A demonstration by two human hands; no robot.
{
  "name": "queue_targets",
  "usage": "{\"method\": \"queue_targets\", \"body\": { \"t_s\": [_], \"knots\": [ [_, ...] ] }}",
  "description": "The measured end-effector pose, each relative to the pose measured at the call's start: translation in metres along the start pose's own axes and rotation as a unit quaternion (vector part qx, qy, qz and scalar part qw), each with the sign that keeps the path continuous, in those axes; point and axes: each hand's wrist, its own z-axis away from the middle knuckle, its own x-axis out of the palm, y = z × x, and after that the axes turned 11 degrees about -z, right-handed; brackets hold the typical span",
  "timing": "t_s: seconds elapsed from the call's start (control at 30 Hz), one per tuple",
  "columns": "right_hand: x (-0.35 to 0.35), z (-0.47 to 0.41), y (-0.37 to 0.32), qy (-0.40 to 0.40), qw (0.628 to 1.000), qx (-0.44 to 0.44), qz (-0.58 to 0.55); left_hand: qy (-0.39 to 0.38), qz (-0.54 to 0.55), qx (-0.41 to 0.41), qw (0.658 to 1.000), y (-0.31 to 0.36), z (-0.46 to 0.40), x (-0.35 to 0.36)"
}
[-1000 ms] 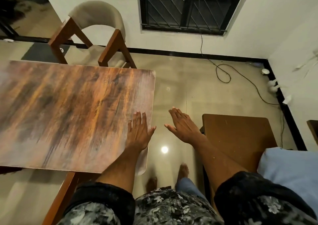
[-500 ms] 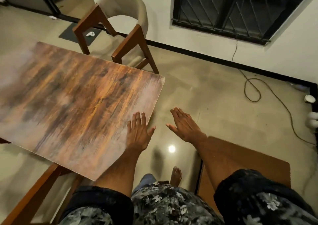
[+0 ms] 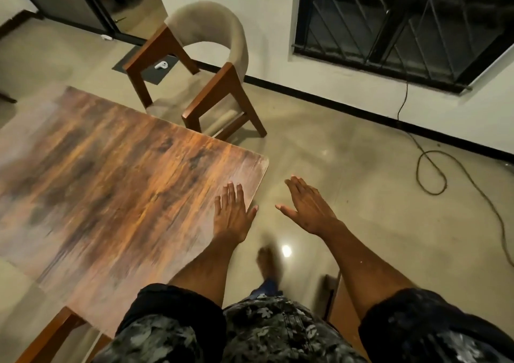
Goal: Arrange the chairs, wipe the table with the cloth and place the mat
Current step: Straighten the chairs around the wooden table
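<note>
A wood-grain table [image 3: 111, 184] fills the left of the head view. Beyond its far right corner stands a chair [image 3: 205, 65] with brown wooden legs and a curved beige back, its seat partly tucked under the table. My left hand [image 3: 232, 215] hovers over the table's right edge, fingers straight, holding nothing. My right hand [image 3: 307, 207] is held out over the floor to the right of the table, fingers straight and empty. No cloth or mat shows.
A brown wooden leg [image 3: 52, 332] shows under the table's near corner. A brown wooden surface [image 3: 340, 310] sits low right beside my leg. A cable [image 3: 434, 173] loops across the tiled floor by the wall. A barred window [image 3: 403, 26] is ahead.
The view has swung left and forward: the chair and table now sit lower and more central, and the brown surface at right has slid almost out of view. Both hands stay outstretched.
</note>
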Motion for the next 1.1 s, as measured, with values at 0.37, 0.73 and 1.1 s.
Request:
{"method": "queue_targets", "body": {
  "t_s": [0.37, 0.73, 1.1],
  "knots": [
    [-0.082, -0.089, 0.058, -0.001, 1.0, -0.004, 0.013, 0.016, 0.035, -0.004, 0.999, 0.058, -0.109, -0.055],
    [-0.165, -0.236, 0.111, -0.063, 0.988, -0.13, 0.05, 0.028, 0.08, -0.142, 0.986, 0.097, -0.195, -0.109],
    [-0.215, -0.325, 0.159, -0.109, 0.973, -0.197, 0.044, 0.023, 0.099, -0.208, 0.973, 0.146, -0.267, -0.139]
  ]
}}
